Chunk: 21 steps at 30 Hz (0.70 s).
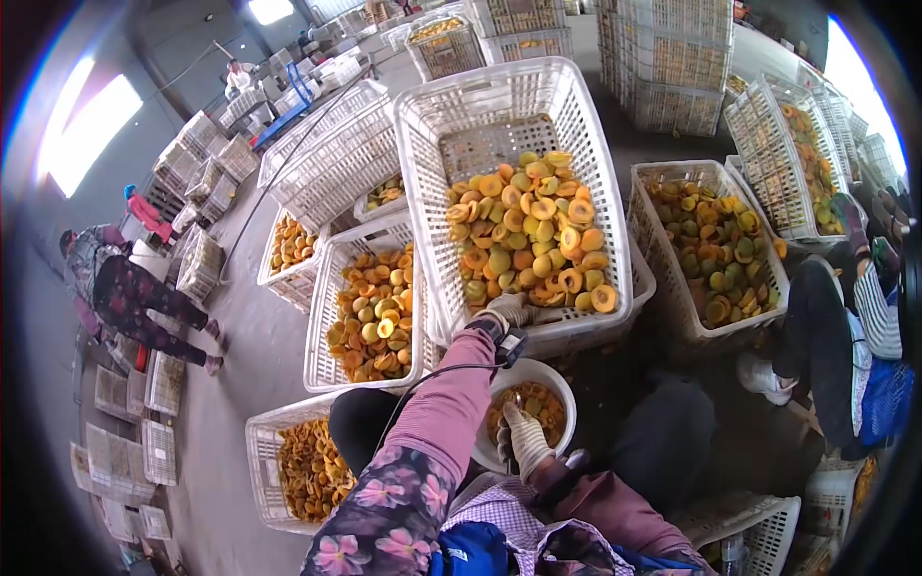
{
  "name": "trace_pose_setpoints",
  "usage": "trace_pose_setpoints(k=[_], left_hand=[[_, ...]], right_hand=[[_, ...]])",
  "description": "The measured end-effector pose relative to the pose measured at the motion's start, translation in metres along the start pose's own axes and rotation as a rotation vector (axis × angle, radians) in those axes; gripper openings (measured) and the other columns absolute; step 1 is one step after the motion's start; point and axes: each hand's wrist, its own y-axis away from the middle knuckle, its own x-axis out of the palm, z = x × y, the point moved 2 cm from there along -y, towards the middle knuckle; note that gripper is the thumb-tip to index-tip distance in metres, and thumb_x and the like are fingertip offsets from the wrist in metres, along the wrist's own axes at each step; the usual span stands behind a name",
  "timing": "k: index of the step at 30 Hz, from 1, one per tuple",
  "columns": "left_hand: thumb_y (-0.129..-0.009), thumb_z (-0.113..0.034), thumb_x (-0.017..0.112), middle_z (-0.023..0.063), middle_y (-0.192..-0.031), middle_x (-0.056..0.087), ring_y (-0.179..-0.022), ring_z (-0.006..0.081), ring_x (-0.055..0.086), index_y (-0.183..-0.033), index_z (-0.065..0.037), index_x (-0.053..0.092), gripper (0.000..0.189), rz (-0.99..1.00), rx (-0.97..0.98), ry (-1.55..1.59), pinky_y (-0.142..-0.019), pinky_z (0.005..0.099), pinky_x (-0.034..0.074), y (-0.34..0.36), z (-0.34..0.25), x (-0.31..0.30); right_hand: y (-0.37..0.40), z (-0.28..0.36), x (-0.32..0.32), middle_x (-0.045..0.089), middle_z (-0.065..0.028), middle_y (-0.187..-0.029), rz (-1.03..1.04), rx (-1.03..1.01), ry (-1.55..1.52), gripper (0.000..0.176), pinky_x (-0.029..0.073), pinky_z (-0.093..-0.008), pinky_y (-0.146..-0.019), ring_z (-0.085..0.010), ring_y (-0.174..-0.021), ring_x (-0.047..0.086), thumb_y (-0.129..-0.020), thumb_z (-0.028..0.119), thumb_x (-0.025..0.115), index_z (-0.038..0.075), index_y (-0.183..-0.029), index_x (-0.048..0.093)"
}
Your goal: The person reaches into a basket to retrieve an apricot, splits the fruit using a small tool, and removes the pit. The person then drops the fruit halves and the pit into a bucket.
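Observation:
My left hand, in a pale work glove, reaches over the near rim of a white plastic crate and lies against the fruit there. Its fingers are partly hidden, so its grip does not show. Inside the crate is a heap of halved apricots, orange and greenish. Lower down, my right hand, also gloved, is closed above a white bucket. Some small tool or piece may be in its fingers; I cannot make it out. Orange apricot pieces lie in the bucket.
More crates of apricot halves stand left and right. A crate of darker orange pieces is at lower left. Stacked crates rise behind. A seated person's leg is at right; another person bends at left.

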Motion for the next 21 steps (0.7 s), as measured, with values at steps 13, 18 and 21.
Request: trace_pose_setpoints(k=[13, 18, 21], left_hand=[[-0.097, -0.035, 0.034, 0.0092, -0.104, 0.056, -0.096, 0.0163, 0.055, -0.11, 0.0, 0.049, 0.04, -0.224, 0.483, 1.334, -0.088, 0.0281, 0.043, 0.185, -0.025, 0.02], [-0.097, -0.031, 0.035, 0.0091, -0.098, 0.059, -0.092, 0.017, 0.057, -0.108, 0.0, 0.051, 0.036, -0.262, 0.204, 1.529, -0.086, 0.0286, 0.045, 0.199, -0.019, 0.027], [-0.097, -0.03, 0.036, 0.0084, -0.083, 0.057, -0.076, 0.0158, 0.055, -0.091, -0.001, 0.051, 0.033, -0.249, 0.207, 1.705, -0.072, 0.0272, 0.045, 0.195, -0.017, 0.037]], right_hand=[[-0.003, 0.035, -0.005, 0.06, -0.0264, -0.087, -0.205, -0.803, 0.741, 0.041, 0.046, -0.0442, -0.071, -0.0427, -0.086, 0.056, -0.088, 0.037, 0.048, 0.001, -0.105, 0.054], [0.016, 0.032, 0.004, 0.059, -0.0247, -0.099, -0.116, -0.68, 0.734, 0.035, 0.044, -0.0404, -0.079, -0.0393, -0.094, 0.055, -0.09, 0.025, 0.048, -0.001, -0.112, 0.052], [0.005, 0.021, 0.0, 0.06, -0.0214, -0.099, -0.12, -0.644, 0.843, 0.032, 0.044, -0.0394, -0.078, -0.0372, -0.091, 0.056, -0.09, 0.022, 0.048, 0.0, -0.114, 0.051]])
